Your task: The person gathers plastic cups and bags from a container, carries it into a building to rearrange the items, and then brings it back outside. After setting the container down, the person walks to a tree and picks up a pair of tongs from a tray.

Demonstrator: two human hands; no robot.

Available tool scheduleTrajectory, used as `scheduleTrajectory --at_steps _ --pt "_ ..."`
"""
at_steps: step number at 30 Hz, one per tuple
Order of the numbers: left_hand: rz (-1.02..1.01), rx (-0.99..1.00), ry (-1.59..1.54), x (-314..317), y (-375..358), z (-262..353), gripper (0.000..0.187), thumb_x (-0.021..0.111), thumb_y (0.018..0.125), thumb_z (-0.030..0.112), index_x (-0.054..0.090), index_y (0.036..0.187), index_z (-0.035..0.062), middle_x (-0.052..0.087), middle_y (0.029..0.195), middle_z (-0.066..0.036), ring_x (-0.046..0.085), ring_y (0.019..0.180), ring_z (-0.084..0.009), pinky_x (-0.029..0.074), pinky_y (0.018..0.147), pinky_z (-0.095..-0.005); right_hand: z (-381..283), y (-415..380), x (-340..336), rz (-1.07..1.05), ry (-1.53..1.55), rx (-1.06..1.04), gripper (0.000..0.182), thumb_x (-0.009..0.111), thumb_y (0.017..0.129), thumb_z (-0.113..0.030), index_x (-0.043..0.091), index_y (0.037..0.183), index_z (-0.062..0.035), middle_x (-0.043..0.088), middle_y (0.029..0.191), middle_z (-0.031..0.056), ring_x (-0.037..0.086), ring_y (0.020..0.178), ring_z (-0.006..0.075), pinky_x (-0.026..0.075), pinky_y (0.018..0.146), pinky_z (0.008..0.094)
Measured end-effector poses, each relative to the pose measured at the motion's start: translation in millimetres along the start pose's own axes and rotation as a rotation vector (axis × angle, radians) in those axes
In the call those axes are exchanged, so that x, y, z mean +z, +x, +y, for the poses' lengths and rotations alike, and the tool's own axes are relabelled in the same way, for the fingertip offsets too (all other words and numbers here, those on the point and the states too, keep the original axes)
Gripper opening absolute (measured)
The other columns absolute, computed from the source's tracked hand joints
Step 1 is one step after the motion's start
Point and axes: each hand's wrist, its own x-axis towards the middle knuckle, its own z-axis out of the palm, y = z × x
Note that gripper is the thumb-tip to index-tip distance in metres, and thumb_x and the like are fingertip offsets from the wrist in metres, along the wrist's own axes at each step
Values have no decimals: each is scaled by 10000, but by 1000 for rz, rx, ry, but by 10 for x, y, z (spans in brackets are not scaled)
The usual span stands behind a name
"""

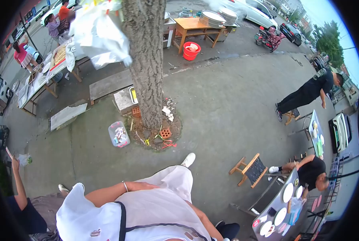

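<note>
My left hand [143,186], with a bracelet [125,186] at its wrist, rests on the front of my pale apron [155,205]. Its fingers look stretched out and flat on the cloth, and nothing shows in them. On the other side, my right forearm [203,219] runs down toward the bottom edge; the hand itself does not show. One white shoe [188,160] of mine sticks out beyond the apron's hem.
Ahead stands a tree trunk [147,68], with a clear plastic box [118,134] and bricks [166,133] at its base. A folding stool [250,170] and a table with plates [280,216] are at right. A person's raised hand [15,164] is at left.
</note>
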Motion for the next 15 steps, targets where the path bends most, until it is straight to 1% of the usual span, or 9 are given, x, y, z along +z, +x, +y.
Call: scheduleTrajectory --at_steps 2,5,6,7,8,9,11,13,15 --pt "-35 -24 -63 -250 525 463 488 480 999 404 483 1382 101 458 1419 -129 407 1324 -219 317 1103 -335 -39 94 -1174 49 -88 -45 451 485 1001 -332 534 1363 -68 534 1374 94 469 1290 230 342 1092 335" --pt "-32 10 -111 -1075 1563 1145 460 473 1005 414 599 1296 81 576 1324 -136 513 1249 -214 376 1067 -332 -644 777 -3024 154 -16 173 387 525 984 -320 642 1219 -34 659 1183 77 595 1107 204 428 1006 313" --pt "94 -81 -428 -1364 1835 957 417 489 999 407 654 1161 61 638 1173 -129 580 1116 -198 441 977 -319 -1204 1124 -3445 99 -43 180 363 549 967 -322 695 1059 -3 700 1068 83 618 1043 165 460 956 322" --pt "215 -171 -758 -1514 2056 691 416 505 992 401 710 1027 41 700 1022 -122 648 982 -182 506 887 -305 -1699 1531 -3760 55 -315 21 347 553 968 -327 694 1047 -20 693 1056 80 614 1024 158 465 936 321" --pt "323 -256 -693 -1647 2193 740 397 516 987 383 707 944 37 698 918 -109 656 888 -179 526 807 -301 -2247 2039 -3992 2 -582 -160 331 556 968 -331 693 1035 -38 686 1043 77 610 1005 152 469 917 320" --pt "422 -352 -626 -1751 2283 796 394 527 981 365 704 862 34 697 813 -97 664 794 -175 545 728 -296 -2875 2490 -4095 -46 -642 -283 298 556 970 -325 681 1033 -63 653 1020 53 596 963 147 473 879 311" --pt "646 -572 -487 -1850 2625 702 352 531 971 339 699 955 30 694 921 -114 659 870 -173 549 699 -281 -4144 3283 -4073 -181 -799 -578 259 588 932 -276 636 1024 -40 622 1006 92 596 966 236 468 876 351" --pt "722 -287 -134 -1999 2990 641 345 533 963 328 680 1036 24 673 1028 -123 641 963 -196 538 782 -305 -5142 3930 -3941 -344 -805 -833 242 580 936 -245 616 1046 -32 617 1003 89 593 974 242 463 884 367" --pt "907 -10 30 -2103 3569 505 366 536 956 321 642 1132 18 638 1138 -129 612 1056 -223 511 869 -333 -5963 4264 -3943 -468 -876 -865 229 565 948 -219 617 1082 -41 617 1038 85 596 980 233 478 873 349"
